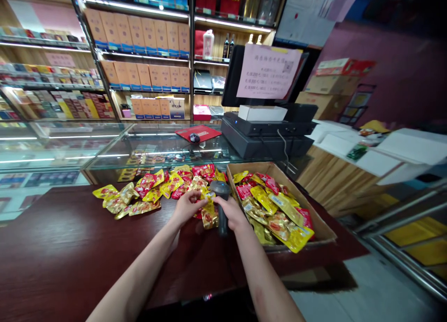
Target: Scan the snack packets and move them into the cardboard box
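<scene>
Over the near side of the counter, my left hand (188,206) pinches a small yellow snack packet (209,195) between thumb and fingers. Just right of it, my right hand (233,214) is closed around a dark handheld barcode scanner (222,223), thumb across the handle and its tip close to the packet. The fingers behind the scanner are hidden. A gold packet (210,219) shows below the hands. Beyond them spreads a pile of red, yellow and gold packets (150,187). An open cardboard box (326,237) of similar packets stands to the right.
The dark red wooden counter (70,252) meets a glass display case (157,150), with a mouse (194,137) on a red pad (206,132). A monitor (232,80) with a pink notice stands above black register equipment (240,136). Shelves of boxed goods (139,33) line the back.
</scene>
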Demonstrator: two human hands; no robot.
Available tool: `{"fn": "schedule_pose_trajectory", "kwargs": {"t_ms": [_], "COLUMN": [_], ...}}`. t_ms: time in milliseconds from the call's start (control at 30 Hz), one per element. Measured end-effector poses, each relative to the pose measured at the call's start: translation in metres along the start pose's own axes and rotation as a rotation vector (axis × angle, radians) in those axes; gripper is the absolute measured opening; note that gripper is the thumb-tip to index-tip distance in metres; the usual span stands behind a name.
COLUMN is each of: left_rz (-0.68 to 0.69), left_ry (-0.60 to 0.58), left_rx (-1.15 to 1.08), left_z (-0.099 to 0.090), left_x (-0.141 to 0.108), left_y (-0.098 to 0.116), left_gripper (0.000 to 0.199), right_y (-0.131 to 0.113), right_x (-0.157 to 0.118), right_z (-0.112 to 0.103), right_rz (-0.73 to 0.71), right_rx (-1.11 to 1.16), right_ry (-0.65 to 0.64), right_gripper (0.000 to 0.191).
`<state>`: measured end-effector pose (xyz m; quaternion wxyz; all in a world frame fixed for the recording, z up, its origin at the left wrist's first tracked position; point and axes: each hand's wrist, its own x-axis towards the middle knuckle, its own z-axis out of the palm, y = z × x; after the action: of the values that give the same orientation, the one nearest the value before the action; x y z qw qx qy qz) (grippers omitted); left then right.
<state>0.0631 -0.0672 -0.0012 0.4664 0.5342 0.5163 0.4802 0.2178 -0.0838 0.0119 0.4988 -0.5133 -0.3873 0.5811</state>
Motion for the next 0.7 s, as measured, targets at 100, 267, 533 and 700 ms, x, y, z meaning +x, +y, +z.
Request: {"fn": "schedule_pose_trajectory", "kwargs": {"t_ms": [100,267,533,700], "left_rz": [-0.002,-0.093,-0.247,-0.285], "left_ry": [-0.084,-0.224,-0.111,0.013], "left_rx": [-0.086,-0.291,-0.371,-0.278], "left_z": [0.000,-0.003,-0.025,-0.031], "left_x": [0.002,0.006,0.034,0.046], "left_y": [0.003,0.008,0.013,0.012], "left_gripper": [0.031,0.045,0.052,0.058], "right_y": [-0.005,-0.012,-0.036,-0.039], "right_x": [0.002,0.005,-0.008,-0.033], "right_z": [-0.003,0.001,0.019,0.040], "right_rz": [0.035,-0.022,-0.254,-0.082], "right_rx": [0.016,-0.053,-0.141,-0.051], "right_ry": [0.034,0.038,0.029,-0.120], "right_gripper": [0.023,0.024,0.028,0.021]}}
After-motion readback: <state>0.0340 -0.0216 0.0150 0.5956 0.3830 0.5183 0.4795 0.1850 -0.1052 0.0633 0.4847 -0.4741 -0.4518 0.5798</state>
